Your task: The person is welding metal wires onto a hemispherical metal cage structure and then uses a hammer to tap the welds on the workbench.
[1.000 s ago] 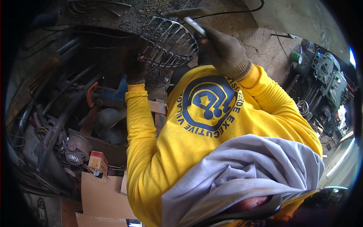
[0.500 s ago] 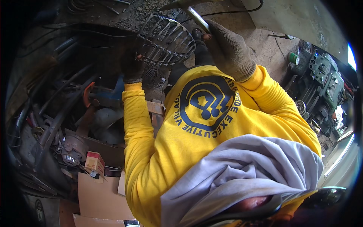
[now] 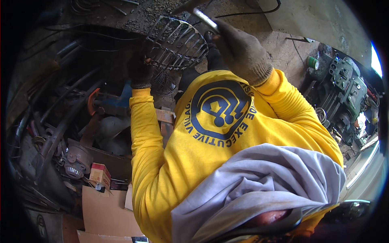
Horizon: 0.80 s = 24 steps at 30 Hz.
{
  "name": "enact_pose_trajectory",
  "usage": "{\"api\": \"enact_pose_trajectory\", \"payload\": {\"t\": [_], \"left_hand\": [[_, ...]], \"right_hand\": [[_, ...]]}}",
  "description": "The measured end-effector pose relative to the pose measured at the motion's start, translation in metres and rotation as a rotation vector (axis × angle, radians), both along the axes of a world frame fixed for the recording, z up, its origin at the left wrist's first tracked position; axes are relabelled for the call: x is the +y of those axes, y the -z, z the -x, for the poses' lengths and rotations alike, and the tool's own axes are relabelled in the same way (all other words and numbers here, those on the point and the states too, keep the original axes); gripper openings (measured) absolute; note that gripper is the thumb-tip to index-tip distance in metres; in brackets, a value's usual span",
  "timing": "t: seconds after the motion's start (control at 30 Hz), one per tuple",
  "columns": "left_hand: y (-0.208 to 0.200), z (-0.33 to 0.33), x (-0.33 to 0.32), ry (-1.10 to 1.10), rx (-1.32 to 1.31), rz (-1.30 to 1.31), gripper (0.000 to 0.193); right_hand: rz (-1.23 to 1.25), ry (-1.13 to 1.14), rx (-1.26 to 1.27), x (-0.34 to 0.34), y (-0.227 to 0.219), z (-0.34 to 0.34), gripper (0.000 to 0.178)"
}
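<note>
A round basket-like grate of metal bars [image 3: 178, 44] sits tilted ahead of me, above grit-strewn ground. My left hand [image 3: 140, 68], in a dark glove and deep in shadow, is closed at the grate's left rim, a bare fingertip showing. In a brown knit glove, my right hand [image 3: 243, 50] is wrapped round the pale handle of a hammer [image 3: 206, 20], raised to the right of the grate. The hammer's long head is smeared by motion near the top edge of the view. Below the grate, thin wires hang in a bundle [image 3: 164, 84].
Cardboard [image 3: 107, 210], a small red-and-tan box [image 3: 99, 175] and a rusty motor-like part [image 3: 77, 160] lie at left. An orange curved piece [image 3: 92, 101] stands among dark bars. Far right are a green machine [image 3: 350, 83] and a green can [image 3: 312, 62]. A black cable [image 3: 251, 13] crosses the top.
My right hand and the hammer have shifted slightly left, and the hammer's head is more blurred. The grate and my left hand have hardly moved; the whole view has slid a little.
</note>
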State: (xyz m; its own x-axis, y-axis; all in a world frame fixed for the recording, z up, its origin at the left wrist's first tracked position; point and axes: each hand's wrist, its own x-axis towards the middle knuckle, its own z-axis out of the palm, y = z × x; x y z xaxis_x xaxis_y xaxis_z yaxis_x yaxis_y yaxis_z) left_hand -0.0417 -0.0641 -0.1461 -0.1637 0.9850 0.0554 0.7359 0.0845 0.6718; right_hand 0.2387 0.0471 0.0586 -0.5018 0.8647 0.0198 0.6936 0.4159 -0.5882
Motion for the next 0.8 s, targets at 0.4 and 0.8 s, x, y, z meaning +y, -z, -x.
{"api": "enact_pose_trajectory", "payload": {"t": [0.4, 0.8], "left_hand": [[-0.009, -0.003, 0.01, -0.008, -0.05, -0.21, 0.048], [-0.005, 0.0, 0.008, -0.013, 0.064, -0.23, 0.054]], "right_hand": [[-0.018, -0.031, -0.078, -0.001, -0.001, -0.002, 0.035], [0.022, 0.001, -0.008, 0.001, -0.001, -0.002, 0.031]]}}
